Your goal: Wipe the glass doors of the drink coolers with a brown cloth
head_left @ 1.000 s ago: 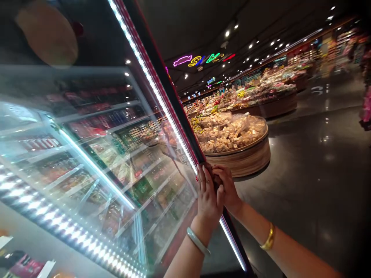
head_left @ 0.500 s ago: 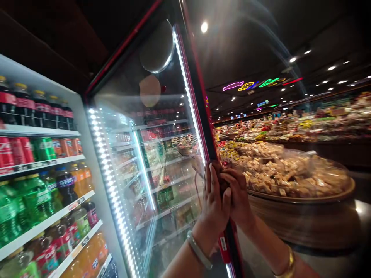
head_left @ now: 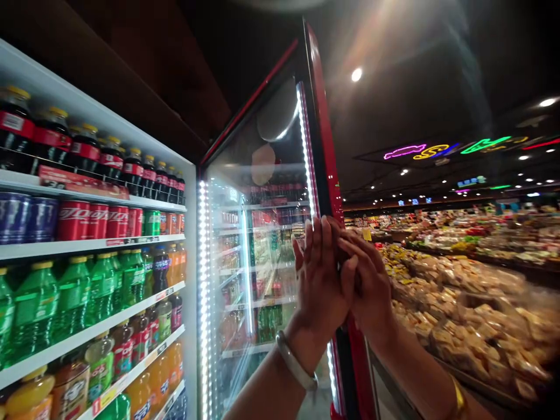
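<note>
A glass fridge door point(head_left: 273, 256) with a red and black frame stands swung out from a lit drinks cooler. My left hand point(head_left: 321, 280), a pale bangle at its wrist, lies flat against the inner side of the door near its free edge, fingers stretched upward. On the outer side, my right hand point(head_left: 370, 280) has its fingers bent round that same edge, just beside the left thumb. A gold bracelet point(head_left: 458, 399) circles the right wrist. What the right fingertips touch is partly hidden behind the left hand.
Cooler shelves on the left hold cola bottles point(head_left: 85, 149), red cans point(head_left: 83, 219), green soda bottles point(head_left: 74, 291) and orange drinks point(head_left: 160, 379). To the right, a display of bagged snacks point(head_left: 472, 315) stands close beyond the door. Neon signs point(head_left: 431, 150) hang farther back.
My view has turned left, so more cooler shelves show and the door sits farther right, seen more edge-on. Both hands stay at the door's edge.
</note>
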`<state>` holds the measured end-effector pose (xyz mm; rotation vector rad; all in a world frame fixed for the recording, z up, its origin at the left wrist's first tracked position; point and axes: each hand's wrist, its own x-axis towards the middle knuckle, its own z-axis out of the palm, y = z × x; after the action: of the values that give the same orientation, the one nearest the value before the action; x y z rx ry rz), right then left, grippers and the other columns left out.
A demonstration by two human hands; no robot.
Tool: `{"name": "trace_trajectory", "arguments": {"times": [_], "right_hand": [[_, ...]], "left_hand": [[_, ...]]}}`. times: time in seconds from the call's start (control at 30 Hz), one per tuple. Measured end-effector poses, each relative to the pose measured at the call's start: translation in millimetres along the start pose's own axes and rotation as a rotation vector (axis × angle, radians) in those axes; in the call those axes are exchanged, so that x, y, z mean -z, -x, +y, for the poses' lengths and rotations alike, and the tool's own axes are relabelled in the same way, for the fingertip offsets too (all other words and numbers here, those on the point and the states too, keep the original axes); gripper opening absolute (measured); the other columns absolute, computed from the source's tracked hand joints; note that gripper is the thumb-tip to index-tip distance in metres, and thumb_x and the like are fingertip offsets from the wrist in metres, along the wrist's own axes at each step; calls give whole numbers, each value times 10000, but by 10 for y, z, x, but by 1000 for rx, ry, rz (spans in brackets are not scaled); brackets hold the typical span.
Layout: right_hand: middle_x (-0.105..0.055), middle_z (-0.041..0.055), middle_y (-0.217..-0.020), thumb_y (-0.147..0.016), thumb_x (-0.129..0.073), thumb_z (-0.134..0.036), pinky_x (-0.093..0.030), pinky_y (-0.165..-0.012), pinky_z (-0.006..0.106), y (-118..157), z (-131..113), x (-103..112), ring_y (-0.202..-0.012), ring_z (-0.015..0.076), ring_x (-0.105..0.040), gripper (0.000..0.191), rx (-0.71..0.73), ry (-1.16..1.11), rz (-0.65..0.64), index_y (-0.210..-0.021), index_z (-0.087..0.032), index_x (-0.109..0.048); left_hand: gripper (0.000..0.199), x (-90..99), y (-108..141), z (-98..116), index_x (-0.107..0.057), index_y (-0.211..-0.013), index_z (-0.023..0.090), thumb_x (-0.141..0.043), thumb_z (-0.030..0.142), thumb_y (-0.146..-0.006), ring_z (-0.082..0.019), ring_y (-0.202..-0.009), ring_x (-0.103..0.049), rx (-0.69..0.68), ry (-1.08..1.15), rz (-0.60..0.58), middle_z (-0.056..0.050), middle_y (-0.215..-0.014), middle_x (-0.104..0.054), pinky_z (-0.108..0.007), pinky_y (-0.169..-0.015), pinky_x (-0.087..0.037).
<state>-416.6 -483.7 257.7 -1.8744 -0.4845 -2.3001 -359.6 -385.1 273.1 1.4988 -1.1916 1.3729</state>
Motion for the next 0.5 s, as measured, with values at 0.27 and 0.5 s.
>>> {"name": "trace_trajectory", "arguments": {"times": [0.27,0.5], "right_hand": [[-675,94,-1363,-1026,-558,-300,-529,-1125,500,-781,97,-266,-1303,238,-623,296,80,-104,107,-1292,-263,-681],[-677,83,-1350,-1018,-550,-296,-542,-1088,440,-1242,86,-360,-1281,220,-630,306,106,-132,162,-1291,-265,-685]], "left_hand": [[681,184,-582,-16,-129,-1731,199,-337,360,-1103,-250,-1668,-215,28,-66,81,-95,-1776,-265,-561,-1394,-126],[712,414,-997,-53,-199,-1708,129,-368,464,-1103,-236,-1680,-176,-86,-116,80,-120,-1778,-257,-564,-1390,-126]]}}
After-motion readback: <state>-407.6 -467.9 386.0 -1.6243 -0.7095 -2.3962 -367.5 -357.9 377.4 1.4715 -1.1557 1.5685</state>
